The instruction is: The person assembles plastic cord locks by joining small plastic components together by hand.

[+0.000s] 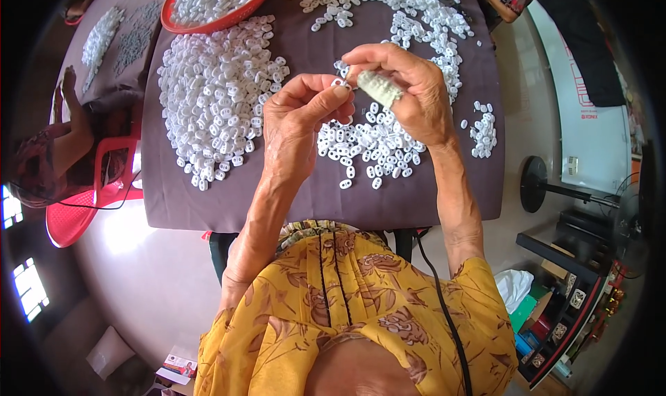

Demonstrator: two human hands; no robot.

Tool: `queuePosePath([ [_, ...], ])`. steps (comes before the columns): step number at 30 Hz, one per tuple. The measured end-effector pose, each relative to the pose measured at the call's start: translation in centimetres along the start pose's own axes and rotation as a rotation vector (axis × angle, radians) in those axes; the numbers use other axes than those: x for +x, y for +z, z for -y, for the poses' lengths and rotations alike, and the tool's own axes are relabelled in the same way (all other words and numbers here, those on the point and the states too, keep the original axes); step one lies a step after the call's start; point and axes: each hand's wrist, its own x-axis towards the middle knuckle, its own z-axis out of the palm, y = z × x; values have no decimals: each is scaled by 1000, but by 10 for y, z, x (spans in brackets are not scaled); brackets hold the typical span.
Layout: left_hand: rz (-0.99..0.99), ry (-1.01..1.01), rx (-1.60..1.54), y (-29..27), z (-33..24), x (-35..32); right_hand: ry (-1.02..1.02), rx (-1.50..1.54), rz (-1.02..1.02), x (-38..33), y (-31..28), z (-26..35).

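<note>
I am pinching one small white plastic piece (pixel 340 83) between both hands, left hand (pixel 300 122) and right hand (pixel 402 91) fingertips closed on it, above the purple-covered table (pixel 277 195).

Single view only — head-worn fisheye, left camera of the side-by-side pair. Looks steeply down from above the person's chest; yellow patterned garment (pixel 354 306) fills the lower centre, forearms enter from the bottom edge. Faces forward over the table with dark purple cloth (pixel 194 202), which sits near, in the upper middle. Both hands are close to the lens, about centre frame. Strong barrel bend toward the rim — floor, red plastic chair (pixel 73 219) left, dark shelf (pixel 569 257) right. No second view to compare overlap.
</note>
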Motion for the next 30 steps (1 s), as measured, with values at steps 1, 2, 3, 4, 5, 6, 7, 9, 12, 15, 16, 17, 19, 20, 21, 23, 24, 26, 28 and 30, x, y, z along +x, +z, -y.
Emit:
queuePosePath([
  [1,3,-6,-21,0,-1,0,36,51,-12,0,0,0],
  [2,8,-10,-42,1,-3,0,71,100,-25,0,-1,0],
  [3,4,-22,-37,2,-4,0,96,139,-41,1,0,-1],
  [4,6,-22,-35,2,-4,0,94,140,-44,2,0,-2],
  [5,3,-22,-38,1,-3,0,102,133,-17,2,1,-2],
  [6,0,-22,-41,1,-3,0,111,126,9,2,1,-3],
  [7,-1,-22,-40,1,-2,0,110,127,9,1,1,-5],
  [9,2,-21,-31,1,-1,0,111,135,18,0,0,-8],
  [12,12,-16,-26,0,1,-1,124,68,39,-1,-1,-9],
  [15,25,-28,-39,0,1,-1,131,56,31,-2,-2,-6],
  [16,27,-29,-40,0,1,-1,132,55,28,-3,-1,-6],
  [17,20,-30,-29,0,1,-1,103,42,17,-3,1,-5],
  [19,16,-33,-18,-1,1,-2,68,17,-1,-5,6,-6],
  [20,-3,-35,1,-2,2,-3,64,0,-11,-6,8,-8],
  [21,-21,-38,19,-3,3,-4,46,-31,-2,-8,8,-8],
  [23,-19,-47,48,-7,5,-7,-13,-36,-27,-13,16,-14],
  [24,-27,-48,77,-9,7,-9,-18,-30,-36,-16,20,-16],
  [26,-13,-54,82,-15,13,-11,43,3,-31,-22,24,-20],
  [28,-24,-85,83,-22,21,-11,78,-25,-27,-27,28,-26],
  [30,-5,-102,86,-29,28,-13,91,-70,-10,-36,29,-31],
])
